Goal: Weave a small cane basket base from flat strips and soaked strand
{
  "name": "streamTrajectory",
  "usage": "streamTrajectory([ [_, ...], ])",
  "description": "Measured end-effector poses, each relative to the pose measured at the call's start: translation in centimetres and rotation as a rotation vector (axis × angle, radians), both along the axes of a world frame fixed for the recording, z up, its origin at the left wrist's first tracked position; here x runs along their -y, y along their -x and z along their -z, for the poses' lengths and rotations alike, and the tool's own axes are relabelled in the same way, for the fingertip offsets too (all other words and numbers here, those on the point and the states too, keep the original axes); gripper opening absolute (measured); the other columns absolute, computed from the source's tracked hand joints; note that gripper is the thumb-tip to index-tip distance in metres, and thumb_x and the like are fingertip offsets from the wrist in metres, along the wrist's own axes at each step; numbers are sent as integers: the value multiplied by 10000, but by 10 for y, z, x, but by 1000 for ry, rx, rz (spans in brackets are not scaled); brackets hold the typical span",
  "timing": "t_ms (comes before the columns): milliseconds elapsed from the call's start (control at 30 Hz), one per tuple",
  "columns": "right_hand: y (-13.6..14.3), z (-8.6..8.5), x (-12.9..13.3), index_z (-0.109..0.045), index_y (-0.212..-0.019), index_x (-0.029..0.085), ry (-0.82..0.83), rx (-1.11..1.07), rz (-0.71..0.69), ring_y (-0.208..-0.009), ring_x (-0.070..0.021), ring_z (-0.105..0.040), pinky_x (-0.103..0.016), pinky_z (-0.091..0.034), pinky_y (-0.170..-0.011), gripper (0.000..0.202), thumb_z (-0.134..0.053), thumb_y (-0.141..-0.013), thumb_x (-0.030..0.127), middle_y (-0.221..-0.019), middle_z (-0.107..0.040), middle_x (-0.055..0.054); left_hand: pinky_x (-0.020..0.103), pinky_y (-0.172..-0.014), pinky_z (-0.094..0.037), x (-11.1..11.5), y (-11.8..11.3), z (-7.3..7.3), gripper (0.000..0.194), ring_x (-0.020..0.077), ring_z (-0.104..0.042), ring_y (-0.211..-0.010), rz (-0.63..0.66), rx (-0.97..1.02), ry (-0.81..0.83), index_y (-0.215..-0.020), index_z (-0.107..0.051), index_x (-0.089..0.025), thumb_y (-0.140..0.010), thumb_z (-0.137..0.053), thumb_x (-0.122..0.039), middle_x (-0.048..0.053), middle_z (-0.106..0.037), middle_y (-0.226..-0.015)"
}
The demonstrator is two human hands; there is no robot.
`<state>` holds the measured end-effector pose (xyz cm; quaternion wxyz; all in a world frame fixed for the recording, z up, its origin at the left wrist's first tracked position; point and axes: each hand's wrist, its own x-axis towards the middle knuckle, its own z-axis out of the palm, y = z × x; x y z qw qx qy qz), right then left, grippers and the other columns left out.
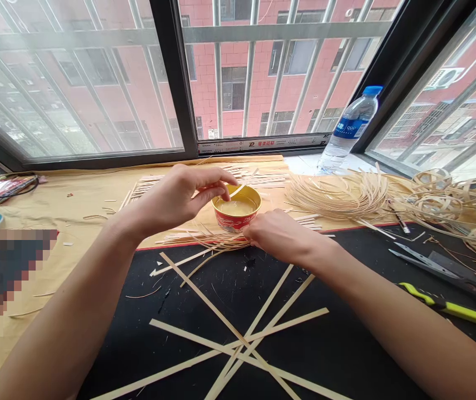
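Observation:
A yellow-rimmed red bowl (pixel 238 214) with liquid in it stands just past the black mat (pixel 138 355). At the bowl's left rim is my left hand (pixel 188 194), thumb and fingers pinched on a pale strip (pixel 236 191) that slants over the opening. My right hand (pixel 277 236) is closed low against the bowl's right front side; what its fingers hold, if anything, is hidden. Several thin strips (pixel 221 243) lie in front of the bowl beside it. Nearer me, several flat pale strips (pixel 244 347) cross each other in a star shape on the mat.
Coiled strips (pixel 340 194) lie at the right, with a water bottle (pixel 348 130) behind them by the window. Scissors (pixel 437 266) and a yellow-green handled tool (pixel 454 308) rest on the mat's right side. More strips lie behind the bowl.

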<state>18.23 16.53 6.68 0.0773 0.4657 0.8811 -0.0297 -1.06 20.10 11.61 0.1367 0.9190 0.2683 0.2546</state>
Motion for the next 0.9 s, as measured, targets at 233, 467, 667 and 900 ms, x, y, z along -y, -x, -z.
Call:
streamTrajectory([
  [233, -9, -4, -1, -682, -699, 167, 38, -62, -18, -612, -161, -529, -287, -254, -549, 197, -506, -757, 100, -702, -659, -65, 263, -798, -553, -2, -1, 2, 251, 170, -702, -829, -28, 118, 11, -1067, -688, -172, -890, -516, -216, 40, -740, -937],
  [467, -21, -12, -1, -722, -821, 184, -41, -218, 20, -675, -171, -562, -285, -283, -594, 224, -505, -814, 130, -776, -691, -75, 245, -816, -594, 0, -3, 4, 238, 145, -696, -838, 6, 230, 55, -1059, -672, -186, -890, -504, -182, 26, -720, -970],
  [667, -33, -22, 2, -752, -764, 209, -42, -320, 17, -649, -164, -600, -268, -353, -612, 197, -568, -800, 148, -694, -698, -43, 265, -844, -579, 2, -4, 2, 257, 149, -693, -860, -19, 282, 58, -1117, -641, -215, -899, -513, -169, 8, -704, -888],
  [900, -54, -32, 4, -747, -816, 225, -136, -386, -106, -842, -208, -626, -318, -429, -754, 137, -613, -841, 217, -863, -718, -45, 282, -845, -572, 4, -4, 0, 277, 166, -705, -861, -93, 296, 48, -1141, -650, -181, -875, -571, -176, 20, -724, -927],
])
